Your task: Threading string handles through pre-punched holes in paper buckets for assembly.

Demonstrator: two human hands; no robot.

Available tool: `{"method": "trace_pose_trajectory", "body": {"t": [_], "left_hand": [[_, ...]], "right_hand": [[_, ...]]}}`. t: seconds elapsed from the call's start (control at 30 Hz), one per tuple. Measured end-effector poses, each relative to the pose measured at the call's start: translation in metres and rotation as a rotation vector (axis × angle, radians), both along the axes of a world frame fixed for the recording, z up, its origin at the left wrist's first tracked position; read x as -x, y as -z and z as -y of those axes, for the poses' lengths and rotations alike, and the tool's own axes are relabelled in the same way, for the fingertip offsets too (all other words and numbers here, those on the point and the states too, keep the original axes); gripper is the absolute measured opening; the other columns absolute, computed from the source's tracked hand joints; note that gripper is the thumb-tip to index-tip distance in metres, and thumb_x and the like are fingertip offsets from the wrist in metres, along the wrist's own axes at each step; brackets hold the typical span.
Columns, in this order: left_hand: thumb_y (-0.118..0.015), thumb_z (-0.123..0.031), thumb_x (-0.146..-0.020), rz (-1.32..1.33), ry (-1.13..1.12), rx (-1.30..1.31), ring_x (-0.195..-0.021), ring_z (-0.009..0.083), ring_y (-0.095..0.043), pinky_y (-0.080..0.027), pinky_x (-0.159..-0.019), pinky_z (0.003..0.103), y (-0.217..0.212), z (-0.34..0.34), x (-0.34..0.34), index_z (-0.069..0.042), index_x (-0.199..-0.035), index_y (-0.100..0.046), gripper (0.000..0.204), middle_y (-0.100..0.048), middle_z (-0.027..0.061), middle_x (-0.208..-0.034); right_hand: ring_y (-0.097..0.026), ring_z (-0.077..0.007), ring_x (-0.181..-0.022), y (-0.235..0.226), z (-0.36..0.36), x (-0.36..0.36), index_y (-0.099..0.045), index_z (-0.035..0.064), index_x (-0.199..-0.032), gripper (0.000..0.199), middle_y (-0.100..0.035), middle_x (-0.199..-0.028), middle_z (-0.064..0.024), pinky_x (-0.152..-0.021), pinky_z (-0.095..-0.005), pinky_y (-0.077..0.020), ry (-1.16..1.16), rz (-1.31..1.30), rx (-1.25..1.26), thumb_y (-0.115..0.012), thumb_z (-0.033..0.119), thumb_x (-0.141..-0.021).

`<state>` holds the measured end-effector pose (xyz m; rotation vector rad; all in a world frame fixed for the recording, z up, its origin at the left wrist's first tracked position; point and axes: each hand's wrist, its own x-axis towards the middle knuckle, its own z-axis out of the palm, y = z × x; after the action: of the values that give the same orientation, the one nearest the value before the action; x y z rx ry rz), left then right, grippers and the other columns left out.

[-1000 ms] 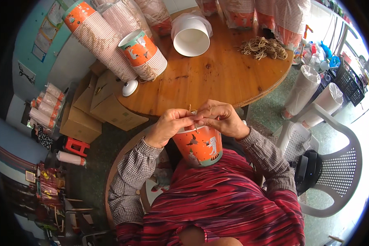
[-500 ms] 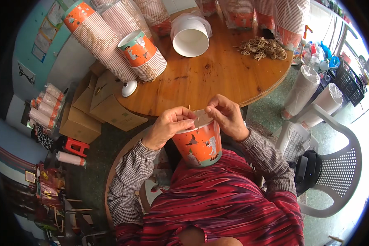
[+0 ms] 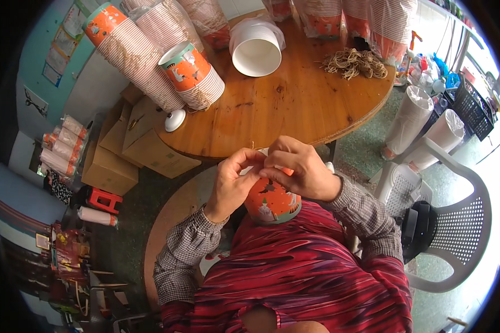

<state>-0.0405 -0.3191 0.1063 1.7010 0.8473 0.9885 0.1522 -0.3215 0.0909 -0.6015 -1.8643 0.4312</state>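
An orange paper bucket with dark and white printed figures and a green base band rests on my lap, its rim mostly behind my fingers. My left hand is closed in a pinch at the near left of the rim. Against it, my right hand is bent over the rim, thumb and fingers pressed together. A thin tan cord pokes up behind the left fingers; the rest of it is hidden between the fingertips of both hands.
Stacked orange paper buckets stand on the wooden table, with a white bucket on its side and a tan cord heap. A white lid lies at the left edge. A grey plastic chair is at right, cardboard boxes at left.
My hands have come together over the bucket's near rim; the right moved left and the left turned inward. The cord loop seen at the rim is now covered by my fingers.
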Motion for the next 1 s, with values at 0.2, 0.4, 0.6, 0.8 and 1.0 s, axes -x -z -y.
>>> {"method": "trace_pose_trajectory", "body": {"t": [0.2, 0.4, 0.6, 0.8, 1.0], "left_hand": [[-0.058, -0.004, -0.093, 0.109, 0.037, 0.150, -0.094, 0.0118, -0.062, -0.050, -0.085, 0.025, -0.009, 0.002, -0.003, 0.003, -0.106, -0.055, 0.015, -0.063, 0.0068, -0.100], [-0.058, -0.007, -0.093, 0.075, 0.030, 0.253, -0.088, 0.0115, -0.062, -0.049, -0.086, 0.026, -0.012, -0.004, 0.008, 0.002, -0.105, -0.056, 0.014, -0.063, 0.0061, -0.097], [-0.055, -0.009, -0.094, 0.157, 0.100, 0.376, -0.088, 0.0144, -0.059, -0.043, -0.092, 0.030, -0.013, -0.018, 0.020, -0.003, -0.103, -0.057, 0.012, -0.064, 0.0067, -0.097], [-0.056, -0.009, -0.093, 0.208, 0.110, 0.415, -0.090, 0.0145, -0.059, -0.044, -0.092, 0.030, -0.023, -0.014, 0.011, -0.001, -0.108, -0.059, 0.017, -0.066, 0.0101, -0.105], [-0.055, -0.004, -0.094, 0.083, 0.096, 0.285, -0.095, 0.0126, -0.063, -0.051, -0.084, 0.026, -0.016, -0.004, -0.001, 0.005, -0.115, -0.056, 0.023, -0.066, 0.0117, -0.106]], "right_hand": [[-0.055, -0.0073, -0.071, 0.019, -0.015, 0.006, -0.060, 0.0014, -0.082, 0.014, -0.057, -0.078, -0.0006, -0.062, -0.0234, -0.0449, -0.243, -0.329, 0.496, -0.067, 0.012, -0.089], [-0.056, -0.0060, -0.071, 0.039, -0.021, -0.001, -0.057, 0.0027, -0.084, 0.016, -0.059, -0.074, 0.0017, -0.066, -0.0212, -0.0466, -0.188, -0.533, 0.669, -0.063, 0.015, -0.093], [-0.056, -0.0072, -0.071, 0.045, -0.012, 0.004, -0.056, 0.0022, -0.084, 0.015, -0.056, -0.080, -0.0005, -0.066, -0.0214, -0.0462, -0.240, -0.579, 0.510, -0.061, 0.012, -0.094], [-0.054, -0.0104, -0.072, 0.038, -0.008, 0.011, -0.057, 0.0009, -0.081, 0.015, -0.054, -0.079, -0.0025, -0.066, -0.0238, -0.0461, -0.083, -0.456, 0.381, -0.065, 0.009, -0.089], [-0.050, -0.0099, -0.068, 0.043, -0.011, 0.012, -0.062, 0.0025, -0.081, 0.011, -0.052, -0.077, -0.0028, -0.058, -0.0240, -0.0418, -0.005, -0.421, 0.169, -0.072, 0.007, -0.082]]}}
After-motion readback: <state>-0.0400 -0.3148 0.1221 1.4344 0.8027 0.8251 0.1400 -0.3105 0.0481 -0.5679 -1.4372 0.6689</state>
